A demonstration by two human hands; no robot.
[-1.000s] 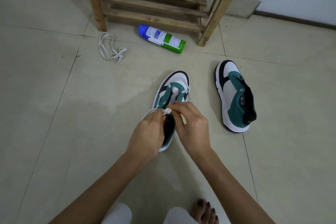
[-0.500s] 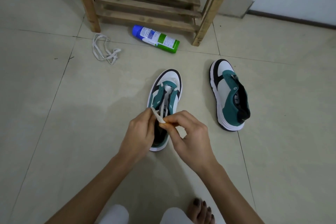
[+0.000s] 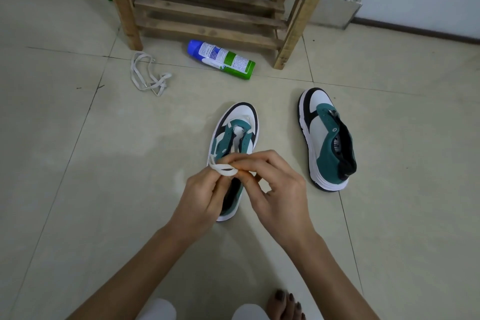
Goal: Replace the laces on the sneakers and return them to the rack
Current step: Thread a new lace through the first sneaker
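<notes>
Soft, even indoor light (faint shadows only); sharp centre, wide-angle bending at edges.

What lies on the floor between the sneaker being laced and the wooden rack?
A spray can lies on its side between the sneaker and the rack, just before the lowest slats. A loose lace lies further left, off that line.
</notes>
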